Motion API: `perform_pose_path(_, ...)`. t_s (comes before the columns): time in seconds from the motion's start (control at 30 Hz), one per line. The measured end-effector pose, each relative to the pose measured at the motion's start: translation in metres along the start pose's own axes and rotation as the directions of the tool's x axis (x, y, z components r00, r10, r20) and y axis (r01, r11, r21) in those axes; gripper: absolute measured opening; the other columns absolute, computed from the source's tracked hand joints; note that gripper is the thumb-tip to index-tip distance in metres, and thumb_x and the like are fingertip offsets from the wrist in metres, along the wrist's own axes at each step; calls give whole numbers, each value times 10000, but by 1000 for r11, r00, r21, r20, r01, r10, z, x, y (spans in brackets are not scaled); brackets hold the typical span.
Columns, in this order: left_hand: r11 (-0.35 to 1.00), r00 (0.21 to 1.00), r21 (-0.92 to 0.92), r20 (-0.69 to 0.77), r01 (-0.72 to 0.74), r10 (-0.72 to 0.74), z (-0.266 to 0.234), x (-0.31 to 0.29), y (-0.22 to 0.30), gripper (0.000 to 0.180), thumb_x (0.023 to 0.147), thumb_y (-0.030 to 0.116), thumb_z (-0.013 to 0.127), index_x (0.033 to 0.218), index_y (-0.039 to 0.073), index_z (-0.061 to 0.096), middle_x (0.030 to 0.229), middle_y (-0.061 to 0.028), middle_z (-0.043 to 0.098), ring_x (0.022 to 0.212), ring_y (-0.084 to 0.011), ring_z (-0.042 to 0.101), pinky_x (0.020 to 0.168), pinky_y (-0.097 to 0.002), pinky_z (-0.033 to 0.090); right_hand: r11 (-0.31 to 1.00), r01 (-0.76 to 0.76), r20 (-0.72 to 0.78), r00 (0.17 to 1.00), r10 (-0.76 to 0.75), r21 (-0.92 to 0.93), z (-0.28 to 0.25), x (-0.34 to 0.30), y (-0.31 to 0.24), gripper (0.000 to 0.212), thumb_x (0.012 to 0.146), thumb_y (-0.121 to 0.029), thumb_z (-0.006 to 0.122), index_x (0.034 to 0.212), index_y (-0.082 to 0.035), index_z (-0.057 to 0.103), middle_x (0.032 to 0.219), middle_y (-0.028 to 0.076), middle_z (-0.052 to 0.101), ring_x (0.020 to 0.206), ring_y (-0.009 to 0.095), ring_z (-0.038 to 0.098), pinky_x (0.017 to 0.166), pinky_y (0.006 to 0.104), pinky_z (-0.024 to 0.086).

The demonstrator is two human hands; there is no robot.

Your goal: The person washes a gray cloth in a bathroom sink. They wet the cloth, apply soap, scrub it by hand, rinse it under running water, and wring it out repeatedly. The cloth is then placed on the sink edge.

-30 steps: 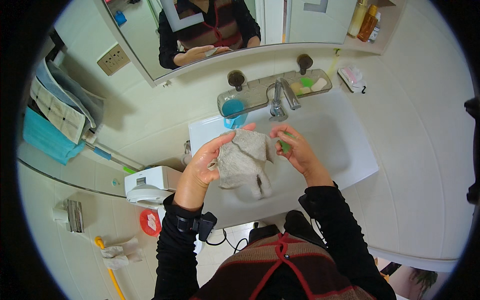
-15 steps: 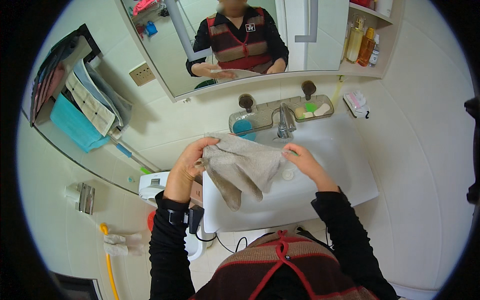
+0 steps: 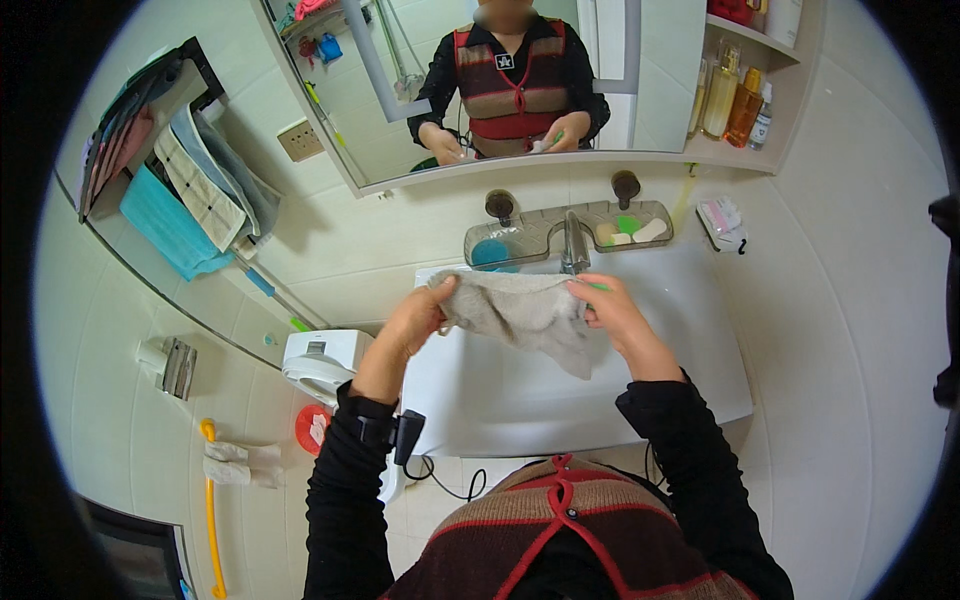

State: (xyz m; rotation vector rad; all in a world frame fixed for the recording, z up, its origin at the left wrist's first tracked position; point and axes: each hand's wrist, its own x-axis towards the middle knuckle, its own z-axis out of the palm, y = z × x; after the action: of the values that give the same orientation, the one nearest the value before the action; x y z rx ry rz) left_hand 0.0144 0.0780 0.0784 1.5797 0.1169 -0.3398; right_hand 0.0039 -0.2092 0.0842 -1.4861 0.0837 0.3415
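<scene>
A grey cloth (image 3: 515,308) hangs stretched between my two hands, over the back part of the white sink (image 3: 520,415). My left hand (image 3: 420,318) pinches its left end, thumb on top. At the other end my right hand (image 3: 608,305) is closed on the cloth, and a thin green thing (image 3: 598,286) shows at its fingers, too small to make out. Folds sag in the middle and a loose corner droops beside my right hand. Just behind the cloth stands the faucet (image 3: 573,243), whose base is hidden.
A translucent tray (image 3: 535,227) with soap pieces is fixed behind the faucet; a blue round item (image 3: 490,253) shows at its left. Left are hanging towels (image 3: 175,222), a white toilet (image 3: 325,350) and a red bin (image 3: 312,428). Bottles (image 3: 722,100) fill a shelf below a mirror cabinet's right side.
Both hands have kept hold of the cloth. It went from hanging down in long folds to being drawn out sideways, and my left hand moved slightly right.
</scene>
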Motion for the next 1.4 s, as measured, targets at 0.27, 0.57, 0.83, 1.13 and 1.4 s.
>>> perform_pose_path(0.27,971,939,-29,250,-237,237,72,-25,-18,302,903,248,599,1124,42,595,965,10,613,888,-62,524,794,-245,417,978,92,266,954,-140,186,37,4,-12,327,899,-346,544,1019,-47,602,735,-28,529,567,63,483,488,189,334)
perform_pose_path(0.57,803,966,-595,191,-28,175,56,-18,0,440,957,338,465,1292,53,437,1202,-62,572,1091,-182,566,905,-341,470,985,119,101,986,-132,124,-1,8,13,297,934,-290,501,1079,-52,602,1023,26,607,648,60,424,559,208,334)
perform_pose_path(0.83,578,931,-815,195,-21,307,45,-33,35,460,966,361,416,1284,32,457,1266,-131,538,1159,-267,523,989,-418,409,965,18,89,995,-43,263,4,4,35,307,925,-332,518,1023,-61,624,910,-10,587,621,42,392,537,190,328)
perform_pose_path(1.13,316,949,-946,158,67,274,63,-30,5,359,958,273,435,1202,27,531,1214,-136,570,1154,-284,511,1019,-429,372,608,740,-47,624,-780,-287,60,-19,-6,198,934,-194,484,948,-41,609,999,68,611,969,210,569,867,344,417)
perform_pose_path(1.4,578,978,-816,113,-8,174,104,-37,-14,378,992,314,369,1291,93,432,1273,-64,506,1193,-202,477,992,-349,410,189,744,219,413,-884,-641,98,15,12,207,887,-185,479,947,-73,643,1093,96,593,1175,279,476,1080,468,201)
